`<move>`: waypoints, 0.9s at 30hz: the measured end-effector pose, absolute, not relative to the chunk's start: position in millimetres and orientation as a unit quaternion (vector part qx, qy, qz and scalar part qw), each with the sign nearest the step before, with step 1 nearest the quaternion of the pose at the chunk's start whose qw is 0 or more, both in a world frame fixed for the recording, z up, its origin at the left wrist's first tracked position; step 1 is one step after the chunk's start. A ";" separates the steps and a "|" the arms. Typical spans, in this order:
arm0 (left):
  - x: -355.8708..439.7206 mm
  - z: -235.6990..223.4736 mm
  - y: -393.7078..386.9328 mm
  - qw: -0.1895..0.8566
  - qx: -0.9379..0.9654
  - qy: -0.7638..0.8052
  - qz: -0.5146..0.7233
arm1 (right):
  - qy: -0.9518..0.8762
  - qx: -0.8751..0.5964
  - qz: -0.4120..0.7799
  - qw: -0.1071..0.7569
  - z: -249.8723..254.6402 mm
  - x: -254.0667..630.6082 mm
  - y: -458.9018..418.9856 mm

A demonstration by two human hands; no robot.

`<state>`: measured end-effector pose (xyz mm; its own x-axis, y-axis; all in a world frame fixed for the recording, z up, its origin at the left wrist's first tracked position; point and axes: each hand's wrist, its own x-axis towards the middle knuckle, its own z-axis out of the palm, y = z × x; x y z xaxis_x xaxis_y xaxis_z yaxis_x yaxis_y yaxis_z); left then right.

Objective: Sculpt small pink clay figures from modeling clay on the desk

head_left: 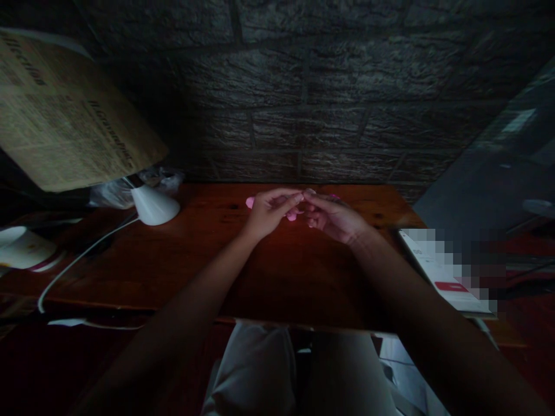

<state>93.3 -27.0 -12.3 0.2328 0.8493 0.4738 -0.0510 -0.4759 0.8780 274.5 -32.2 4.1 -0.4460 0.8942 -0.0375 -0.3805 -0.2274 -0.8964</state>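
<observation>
My left hand (271,211) and my right hand (333,218) meet over the far middle of the wooden table (199,254). Both are closed in a pinch, thumbs and fingertips nearly touching; whatever sits between them is too small and dim to name. A soft-looking pink lump (250,202) shows just left of my left hand. Below its fingertips is another pink piece (292,216). More pink (334,197) appears behind the knuckles of my right hand, partly hidden by it.
On the left stand a lamp with a white base (155,205) and newsprint shade (73,110), a crumpled plastic bag (113,194) and a paper cup (26,248). A white cable (82,252) crosses the table. A flat white object (437,271) lies at right. A stone-patterned wall rises behind.
</observation>
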 end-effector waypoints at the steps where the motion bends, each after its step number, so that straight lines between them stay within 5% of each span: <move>1: 93.5 -12.8 -26.6 0.423 0.660 0.301 0.543 | -0.442 -0.288 0.728 0.437 4.1 274.4 -32.2; 27: 94.3 -13.5 -25.1 0.481 0.645 0.276 0.525 | -0.429 -0.315 0.724 0.438 3.0 274.6 -30.2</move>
